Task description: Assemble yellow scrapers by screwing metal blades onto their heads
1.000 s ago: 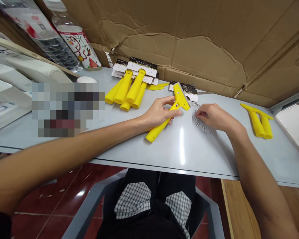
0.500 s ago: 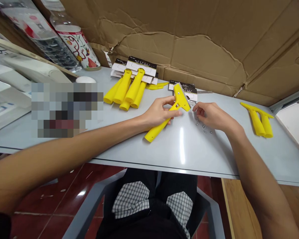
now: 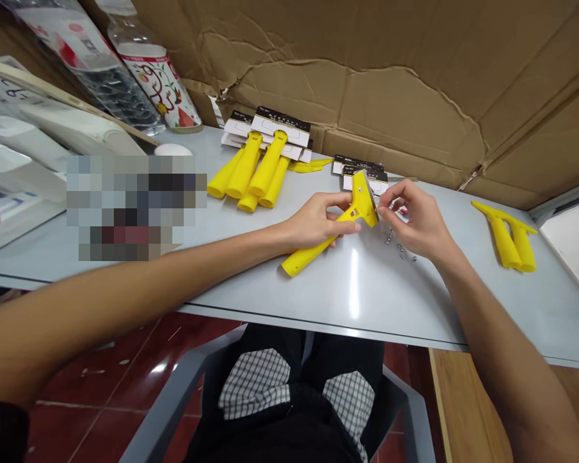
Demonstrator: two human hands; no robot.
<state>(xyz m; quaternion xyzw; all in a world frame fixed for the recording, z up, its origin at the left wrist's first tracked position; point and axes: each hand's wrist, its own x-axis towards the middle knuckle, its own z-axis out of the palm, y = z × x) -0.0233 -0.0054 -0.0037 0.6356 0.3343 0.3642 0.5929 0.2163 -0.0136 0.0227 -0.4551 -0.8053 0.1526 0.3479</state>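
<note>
My left hand [image 3: 321, 220] is closed around the neck of a yellow scraper [image 3: 313, 254], whose handle slants down to the left. A metal blade [image 3: 372, 191] runs along the far right edge of the scraper's head. At the lower corner of that head my right hand [image 3: 412, 215] holds its thumb and fingertips in a pinch. Whatever is between those fingertips is too small or hidden to make out. Several small screws [image 3: 399, 247] lie loose on the table just below the right hand. Black-and-white cards [image 3: 361, 170] lie behind the scraper's head.
Several yellow handles [image 3: 267, 164] with packaging cards lie at the back left. Two more yellow scrapers [image 3: 509, 238] rest on the right of the table [image 3: 251, 276]. Bottles [image 3: 159, 77] stand at the far left near a blurred patch. Cardboard [image 3: 367, 58] walls the back.
The scraper's head has shifted slightly right in my left hand's grip. My right hand has risen a little, its fingertips now closer to the corner of the head.
</note>
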